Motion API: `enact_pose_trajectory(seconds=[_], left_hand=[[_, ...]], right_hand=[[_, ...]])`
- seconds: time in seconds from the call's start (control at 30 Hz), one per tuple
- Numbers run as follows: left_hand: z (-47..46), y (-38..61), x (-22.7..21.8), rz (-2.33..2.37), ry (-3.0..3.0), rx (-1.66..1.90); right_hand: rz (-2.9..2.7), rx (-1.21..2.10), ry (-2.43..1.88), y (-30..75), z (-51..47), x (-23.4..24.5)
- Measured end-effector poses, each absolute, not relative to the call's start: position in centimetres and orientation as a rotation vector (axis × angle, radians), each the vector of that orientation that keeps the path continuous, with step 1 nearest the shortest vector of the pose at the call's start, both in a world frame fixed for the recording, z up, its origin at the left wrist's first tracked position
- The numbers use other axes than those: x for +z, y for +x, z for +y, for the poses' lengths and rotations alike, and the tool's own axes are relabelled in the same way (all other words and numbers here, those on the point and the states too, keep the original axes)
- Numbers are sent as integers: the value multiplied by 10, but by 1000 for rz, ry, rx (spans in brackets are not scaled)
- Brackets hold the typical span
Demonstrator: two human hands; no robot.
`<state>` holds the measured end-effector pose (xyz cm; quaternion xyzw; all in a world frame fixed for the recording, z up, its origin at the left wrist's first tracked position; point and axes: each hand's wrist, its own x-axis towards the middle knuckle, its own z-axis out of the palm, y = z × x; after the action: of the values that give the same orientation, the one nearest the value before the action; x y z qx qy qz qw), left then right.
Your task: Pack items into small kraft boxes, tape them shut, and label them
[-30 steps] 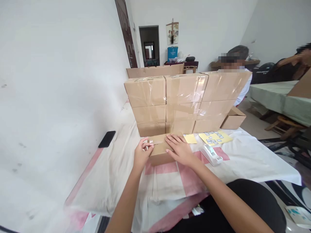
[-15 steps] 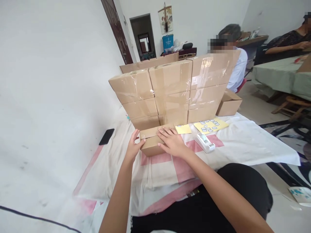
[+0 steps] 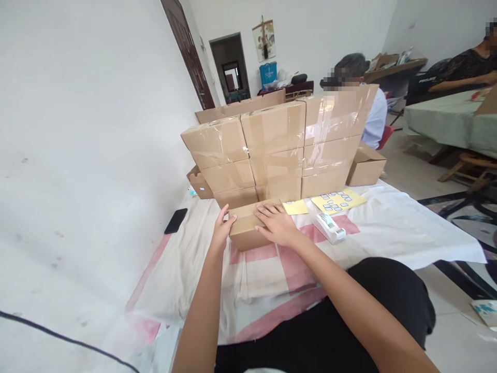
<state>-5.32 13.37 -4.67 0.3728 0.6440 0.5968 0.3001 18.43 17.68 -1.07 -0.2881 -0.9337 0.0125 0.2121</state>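
Observation:
A small brown cardboard box lies on the cloth-covered table in front of me. My right hand rests flat on its top, fingers stretched out. My left hand presses against the box's left end, thumb on top and fingers along the side. Right behind the box rises a wall of stacked, taped cardboard boxes.
A white tape dispenser and two yellow sheets with stickers lie to the right. A black phone lies at the left. The white-and-pink cloth drapes the table edge. Other people sit behind the boxes and at a green table.
My left hand has gone from pinching at the box's top left to pressing on its left end. The right hand stays flat on top. The view has shifted slightly.

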Motion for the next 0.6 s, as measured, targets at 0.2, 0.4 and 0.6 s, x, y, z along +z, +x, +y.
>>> enact_pose_trajectory(seconds=[0.2,0.4,0.6], left_hand=[[143,-54,-48,1687,995,1611],[134,-55,-43,1792,972,1829],[84,-1,-55,1885,1190,2271]], right_hand=[[-2554,19,-810,184,176,-16],[-2369,24,-638,210,172,-22],[-1898,135,-763,277,219,2]])
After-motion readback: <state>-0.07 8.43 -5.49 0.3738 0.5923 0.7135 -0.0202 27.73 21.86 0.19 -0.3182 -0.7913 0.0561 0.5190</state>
